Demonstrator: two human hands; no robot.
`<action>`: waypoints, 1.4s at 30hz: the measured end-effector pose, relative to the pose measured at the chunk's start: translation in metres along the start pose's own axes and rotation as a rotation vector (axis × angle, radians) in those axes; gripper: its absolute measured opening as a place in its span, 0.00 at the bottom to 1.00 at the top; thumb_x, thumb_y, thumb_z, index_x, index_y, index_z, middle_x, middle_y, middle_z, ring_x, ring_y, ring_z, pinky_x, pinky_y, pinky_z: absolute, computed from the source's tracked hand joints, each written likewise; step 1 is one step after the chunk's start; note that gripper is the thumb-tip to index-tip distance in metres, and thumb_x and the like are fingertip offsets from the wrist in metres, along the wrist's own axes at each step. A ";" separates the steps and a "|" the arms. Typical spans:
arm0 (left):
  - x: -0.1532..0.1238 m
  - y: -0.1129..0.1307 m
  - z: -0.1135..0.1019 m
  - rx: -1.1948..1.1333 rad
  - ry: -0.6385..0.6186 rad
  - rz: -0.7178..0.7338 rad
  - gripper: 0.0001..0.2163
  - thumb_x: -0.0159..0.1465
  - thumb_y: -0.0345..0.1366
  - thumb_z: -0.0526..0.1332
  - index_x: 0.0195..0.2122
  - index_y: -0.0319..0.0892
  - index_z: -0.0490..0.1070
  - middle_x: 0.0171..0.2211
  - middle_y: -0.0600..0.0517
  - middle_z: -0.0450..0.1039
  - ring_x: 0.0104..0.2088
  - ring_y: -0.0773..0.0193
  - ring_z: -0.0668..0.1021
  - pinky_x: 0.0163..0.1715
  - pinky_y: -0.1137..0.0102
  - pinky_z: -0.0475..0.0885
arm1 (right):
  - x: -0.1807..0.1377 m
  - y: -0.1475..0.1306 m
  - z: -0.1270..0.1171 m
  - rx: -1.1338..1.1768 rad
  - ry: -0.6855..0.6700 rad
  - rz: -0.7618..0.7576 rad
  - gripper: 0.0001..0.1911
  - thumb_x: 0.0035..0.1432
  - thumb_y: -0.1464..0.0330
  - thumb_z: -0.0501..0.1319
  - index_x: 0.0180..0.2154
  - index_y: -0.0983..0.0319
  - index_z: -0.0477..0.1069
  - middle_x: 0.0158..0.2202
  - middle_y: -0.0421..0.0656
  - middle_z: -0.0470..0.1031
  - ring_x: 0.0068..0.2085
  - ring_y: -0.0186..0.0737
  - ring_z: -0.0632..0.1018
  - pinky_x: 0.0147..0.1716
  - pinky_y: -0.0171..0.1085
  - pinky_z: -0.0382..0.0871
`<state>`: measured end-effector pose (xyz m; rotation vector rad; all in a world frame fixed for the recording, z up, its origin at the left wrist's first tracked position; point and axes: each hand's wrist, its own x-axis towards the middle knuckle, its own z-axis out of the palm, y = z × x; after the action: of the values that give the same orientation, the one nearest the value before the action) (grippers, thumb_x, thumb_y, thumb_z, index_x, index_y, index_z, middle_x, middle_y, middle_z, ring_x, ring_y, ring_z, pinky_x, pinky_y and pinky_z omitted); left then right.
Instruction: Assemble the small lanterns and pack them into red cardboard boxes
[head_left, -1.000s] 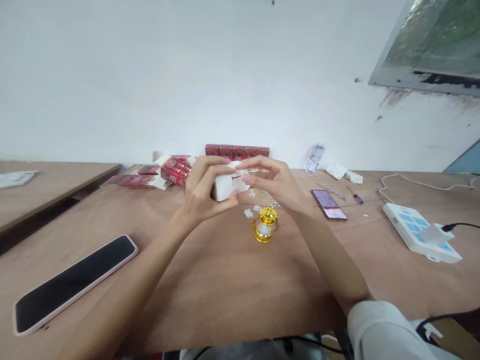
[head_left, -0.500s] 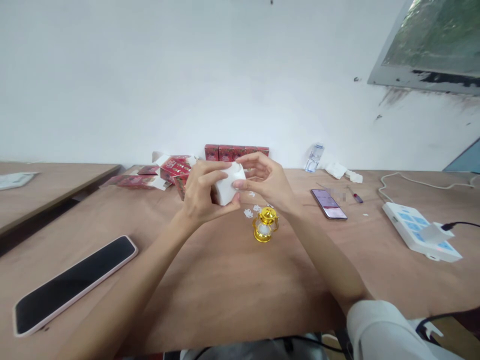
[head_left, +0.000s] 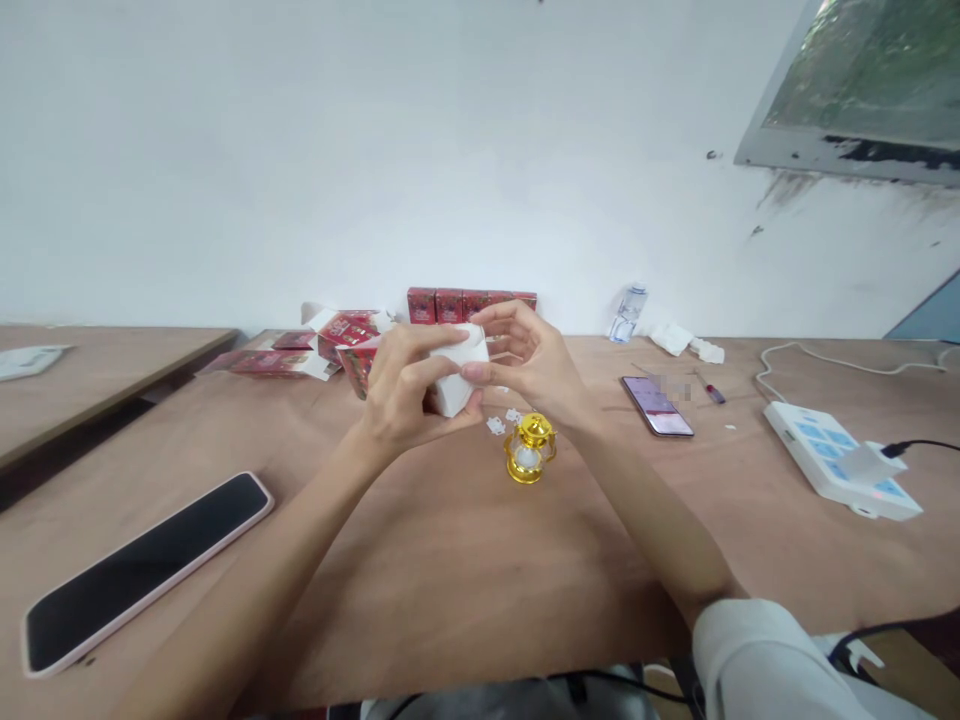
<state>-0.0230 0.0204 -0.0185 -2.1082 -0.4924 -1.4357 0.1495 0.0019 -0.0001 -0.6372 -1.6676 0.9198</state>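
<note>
1. Left hand grips the box above the table; hold lightly, sparing its walls.
2. Right hand has fingers curved at its edge, grip unclear; press gently, clear of the lantern.

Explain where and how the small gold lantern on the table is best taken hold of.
Probably by its gold cap, pinched from above and the near side: the lantern stands upright, the cap is uppermost, arms bulge out either side of its clear middle, and the white box is held farther back.
</note>
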 end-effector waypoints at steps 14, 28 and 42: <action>0.016 0.014 -0.005 -0.253 0.250 -0.149 0.17 0.57 0.50 0.57 0.45 0.50 0.59 0.42 0.49 0.69 0.43 0.57 0.75 0.44 0.54 0.72 | 0.000 0.017 0.011 -0.071 -0.059 -0.238 0.31 0.47 0.59 0.67 0.52 0.51 0.60 0.55 0.44 0.64 0.53 0.44 0.71 0.46 0.44 0.73; 0.012 -0.023 -0.021 -0.307 -0.425 -0.492 0.32 0.54 0.41 0.64 0.59 0.49 0.54 0.41 0.48 0.72 0.31 0.63 0.77 0.29 0.67 0.74 | 0.002 0.013 0.000 -0.789 -0.046 -0.575 0.14 0.61 0.64 0.54 0.48 0.54 0.68 0.56 0.46 0.64 0.55 0.46 0.66 0.55 0.52 0.63; 0.016 -0.010 -0.020 -0.120 -0.237 -0.651 0.38 0.44 0.44 0.71 0.50 0.45 0.51 0.37 0.53 0.66 0.31 0.65 0.74 0.28 0.69 0.70 | 0.001 -0.008 -0.025 -0.932 0.105 -0.292 0.23 0.58 0.62 0.56 0.55 0.58 0.60 0.49 0.46 0.72 0.50 0.49 0.71 0.48 0.50 0.66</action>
<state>-0.0373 0.0162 0.0041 -2.3431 -1.3088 -1.5726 0.1732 0.0044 0.0106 -0.9863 -1.9875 -0.1527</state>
